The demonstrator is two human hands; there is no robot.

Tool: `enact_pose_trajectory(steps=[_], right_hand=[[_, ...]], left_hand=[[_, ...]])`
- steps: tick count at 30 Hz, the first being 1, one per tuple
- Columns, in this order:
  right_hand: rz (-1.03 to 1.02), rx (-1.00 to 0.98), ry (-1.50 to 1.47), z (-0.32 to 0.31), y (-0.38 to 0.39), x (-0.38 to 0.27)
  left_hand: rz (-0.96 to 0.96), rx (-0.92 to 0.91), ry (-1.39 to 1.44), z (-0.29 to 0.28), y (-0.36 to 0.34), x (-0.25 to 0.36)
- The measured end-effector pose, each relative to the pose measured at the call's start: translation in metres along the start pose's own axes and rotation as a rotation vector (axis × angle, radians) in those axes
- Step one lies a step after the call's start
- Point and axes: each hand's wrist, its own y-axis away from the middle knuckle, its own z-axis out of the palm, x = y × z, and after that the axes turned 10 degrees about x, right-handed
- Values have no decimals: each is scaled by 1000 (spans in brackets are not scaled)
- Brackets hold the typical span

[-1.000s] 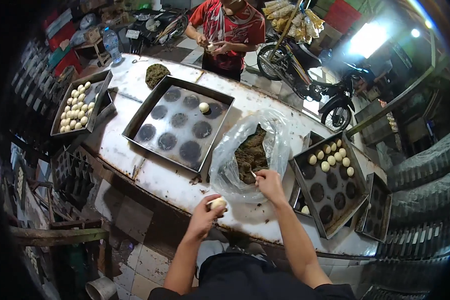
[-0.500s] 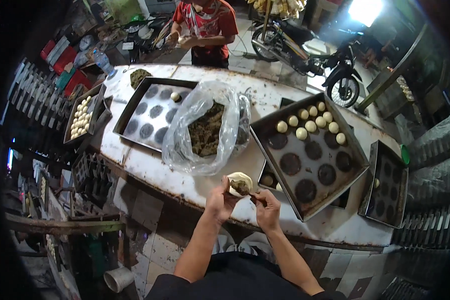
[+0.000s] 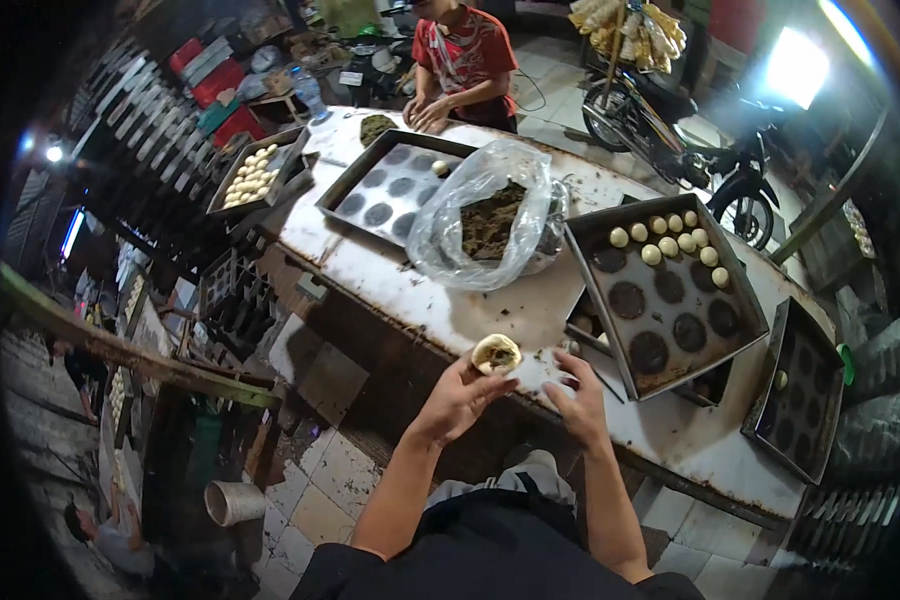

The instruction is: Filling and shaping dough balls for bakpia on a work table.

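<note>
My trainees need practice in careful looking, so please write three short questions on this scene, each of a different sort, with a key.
1. Which of the person's hands holds the filled dough piece?

2. True or false: the right hand is closed around a dough ball.

3. Choose one. The clear plastic bag is:
a) on the floor
b) open on the table
c) hanging from the motorbike

Key:
1. The left hand.
2. False: the right hand has its fingers apart, with no dough ball in it.
3. b; dark filling shows inside.
</note>
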Motion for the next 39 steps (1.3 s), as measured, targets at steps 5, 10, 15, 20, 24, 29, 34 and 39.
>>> enact_pose_trajectory(steps=[5, 10, 15, 20, 24, 29, 34, 39], right_hand=[[111, -370, -505, 44, 61, -75], [-71, -368, -312, 77, 145, -122], [-137, -499, -193, 89, 202, -128], [235, -389, -446, 79, 224, -138], [89, -284, -301, 38, 226, -123], [-210, -87, 68, -39, 247, -140], [45, 68, -300, -155, 231, -80], [86, 20, -293, -216, 224, -68]], left_hand=[[54, 9, -108, 0, 103, 2], [182, 107, -141, -48, 183, -11], [174, 129, 468, -67, 235, -41], [474, 222, 134, -33, 266, -56], [727, 246, -422, 2, 273, -63], [491, 217, -278, 57, 239, -105], [625, -48, -724, 155, 229, -158], [560, -81, -918, 193, 195, -191]])
